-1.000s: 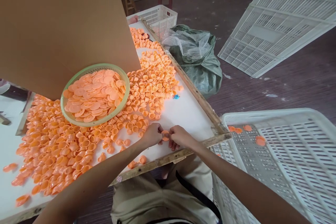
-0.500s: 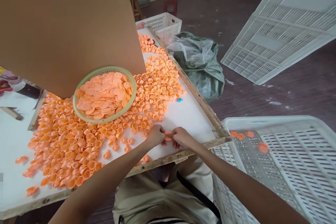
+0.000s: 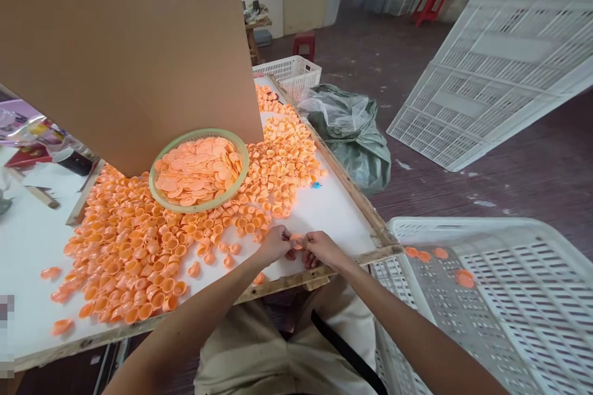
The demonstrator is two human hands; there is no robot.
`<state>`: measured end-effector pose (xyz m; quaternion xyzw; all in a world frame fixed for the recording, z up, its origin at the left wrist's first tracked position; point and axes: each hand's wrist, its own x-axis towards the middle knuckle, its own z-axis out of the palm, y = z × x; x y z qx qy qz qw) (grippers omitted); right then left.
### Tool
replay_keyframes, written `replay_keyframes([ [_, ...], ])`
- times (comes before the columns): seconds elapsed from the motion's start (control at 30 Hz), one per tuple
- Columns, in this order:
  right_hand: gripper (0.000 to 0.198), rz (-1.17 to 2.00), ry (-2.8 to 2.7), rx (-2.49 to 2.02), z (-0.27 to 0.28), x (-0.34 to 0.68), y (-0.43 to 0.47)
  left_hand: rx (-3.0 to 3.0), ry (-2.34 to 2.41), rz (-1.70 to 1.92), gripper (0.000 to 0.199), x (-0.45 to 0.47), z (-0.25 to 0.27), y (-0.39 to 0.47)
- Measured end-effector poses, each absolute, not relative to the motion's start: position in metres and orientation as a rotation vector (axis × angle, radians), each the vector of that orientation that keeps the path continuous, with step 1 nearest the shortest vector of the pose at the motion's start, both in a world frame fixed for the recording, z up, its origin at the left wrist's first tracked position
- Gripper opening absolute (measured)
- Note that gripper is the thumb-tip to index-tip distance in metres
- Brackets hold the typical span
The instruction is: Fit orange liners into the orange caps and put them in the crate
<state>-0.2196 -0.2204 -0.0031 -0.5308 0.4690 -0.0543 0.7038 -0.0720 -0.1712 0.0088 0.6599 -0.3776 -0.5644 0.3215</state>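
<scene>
Close to the table's front edge, my left hand (image 3: 277,243) and my right hand (image 3: 319,248) pinch a small round orange plastic piece (image 3: 297,241) between them, one on each side. Fingers cover part of it, so whether it is one disc or two joined parts I cannot tell. Left of my hands spreads a heap of orange plastic cups (image 3: 139,253). On the heap rests a pale green basket (image 3: 241,188) full of flat orange discs (image 3: 197,170). A few loose cups lie just beside my left forearm.
A wooden rim (image 3: 345,182) borders the white table (image 3: 319,210). A tall brown board (image 3: 139,62) stands behind the basket. At my right is a white crate (image 3: 523,284) with several orange pieces in it. Beyond are a green sack (image 3: 361,154), stacked white crates (image 3: 486,74) and a small blue object (image 3: 315,185).
My view has tilted up a little, so the scene sits slightly lower and more of the room shows. Both hands keep their pinch on the orange piece.
</scene>
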Motion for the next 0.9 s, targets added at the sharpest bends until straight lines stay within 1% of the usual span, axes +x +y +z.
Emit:
replay_keyframes([
  [0.13,0.029,-0.093,1.033,-1.164,-0.005,-0.218,-0.222,1.800,-1.023,-1.541,0.028,-0.071,0.008,-0.180],
  [0.37,0.030,-0.033,1.037,-1.149,-0.012,-0.214,-0.225,1.949,-1.033,-1.592,0.027,-0.070,0.005,-0.193],
  [0.57,0.030,0.050,1.086,-1.108,-0.002,-0.210,-0.235,1.963,-0.920,-1.648,0.037,-0.072,0.008,-0.197],
  [0.67,0.028,0.036,1.071,-1.113,-0.001,-0.211,-0.234,1.944,-0.945,-1.610,0.033,-0.072,0.002,-0.193],
  [0.9,0.028,-0.115,1.058,-1.227,-0.012,-0.214,-0.219,1.825,-1.065,-1.397,0.018,-0.076,-0.012,-0.169],
])
